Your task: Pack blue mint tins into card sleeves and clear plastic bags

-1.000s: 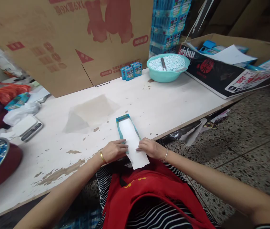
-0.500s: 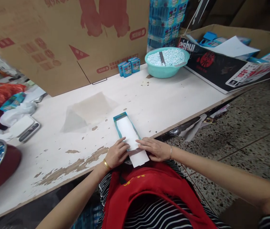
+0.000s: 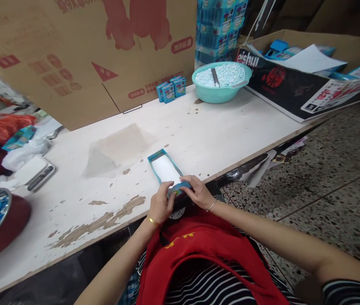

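A shallow cardboard tray point(image 3: 166, 168), blue on its sides and white inside, lies at the front edge of the table. Its near end wall stands folded up, showing blue. My left hand point(image 3: 161, 201) grips the near left corner between thumb and fingers. At the near right corner my right hand point(image 3: 198, 191) pinches the wall, with the thumb outside and the fingertips over the rim. Parts of the near wall are hidden behind the fingers.
Small blue boxes point(image 3: 168, 92) stand by a big carton point(image 3: 81, 63). A turquoise basin point(image 3: 218, 95) holds pale pellets and a dark-handled tool. A black carton point(image 3: 272, 91) is at right. A white scale point(image 3: 39, 173) and red pot point(image 3: 19, 218) are at left.
The tray's near flap, flat and white before, is now folded up with its blue side showing. Both hands have moved from the side walls to the near corners.
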A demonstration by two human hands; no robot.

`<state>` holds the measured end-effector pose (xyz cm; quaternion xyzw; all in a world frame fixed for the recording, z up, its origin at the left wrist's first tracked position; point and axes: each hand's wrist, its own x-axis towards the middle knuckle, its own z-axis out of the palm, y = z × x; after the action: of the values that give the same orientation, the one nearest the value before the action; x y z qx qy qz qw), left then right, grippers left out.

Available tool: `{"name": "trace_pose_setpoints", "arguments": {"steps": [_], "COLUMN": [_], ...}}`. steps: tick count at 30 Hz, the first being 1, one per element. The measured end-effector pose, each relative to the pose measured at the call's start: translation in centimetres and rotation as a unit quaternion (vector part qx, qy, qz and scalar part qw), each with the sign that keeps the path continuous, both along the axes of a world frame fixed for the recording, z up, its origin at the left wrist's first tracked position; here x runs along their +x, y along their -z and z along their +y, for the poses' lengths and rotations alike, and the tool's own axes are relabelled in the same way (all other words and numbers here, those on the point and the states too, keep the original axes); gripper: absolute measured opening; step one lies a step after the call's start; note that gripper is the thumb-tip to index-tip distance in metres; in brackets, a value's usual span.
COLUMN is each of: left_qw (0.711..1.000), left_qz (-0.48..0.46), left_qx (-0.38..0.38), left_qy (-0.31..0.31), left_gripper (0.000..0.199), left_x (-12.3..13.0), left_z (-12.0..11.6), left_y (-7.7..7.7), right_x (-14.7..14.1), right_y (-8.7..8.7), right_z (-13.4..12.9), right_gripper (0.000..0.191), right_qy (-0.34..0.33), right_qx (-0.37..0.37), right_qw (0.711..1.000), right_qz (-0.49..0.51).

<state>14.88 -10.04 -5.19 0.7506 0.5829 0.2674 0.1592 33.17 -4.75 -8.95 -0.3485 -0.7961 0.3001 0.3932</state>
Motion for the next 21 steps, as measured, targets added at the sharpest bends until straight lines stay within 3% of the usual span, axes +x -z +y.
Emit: {"name": "trace_pose_setpoints", "arguments": {"steps": [4, 8, 14, 21], "left_qw": [0.999, 0.985, 0.959, 0.953], "left_qz": [0.03, 0.164, 0.275, 0.222], "left_qx": [0.01, 0.06, -0.066, -0.201], "left_qy": [0.027, 0.006, 0.016, 0.054], "left_gripper": [0.02, 0.024, 0.024, 0.026], "left_x": [0.8, 1.2, 3.2, 2.5], "left_z": [-0.1, -0.9, -0.1, 1.6], "left_y": [-0.2, -0.9, -2.1, -3.5], "right_x": [0.9, 1.2, 0.8, 0.5], "right_y": [0.9, 1.5, 0.9, -0.9], "right_z": [0.5, 1.1, 1.1, 1.6], "right_gripper": [0.035, 0.029, 0.02, 0.01], "right_qy": [-0.063, -0.079, -0.098, -0.144], "right_qx": [0.109, 0.133, 0.121, 0.099], "right_qw": [0.987, 0.972, 0.974, 0.965], "right_qz": [-0.097, -0.178, -0.164, -0.195]}}
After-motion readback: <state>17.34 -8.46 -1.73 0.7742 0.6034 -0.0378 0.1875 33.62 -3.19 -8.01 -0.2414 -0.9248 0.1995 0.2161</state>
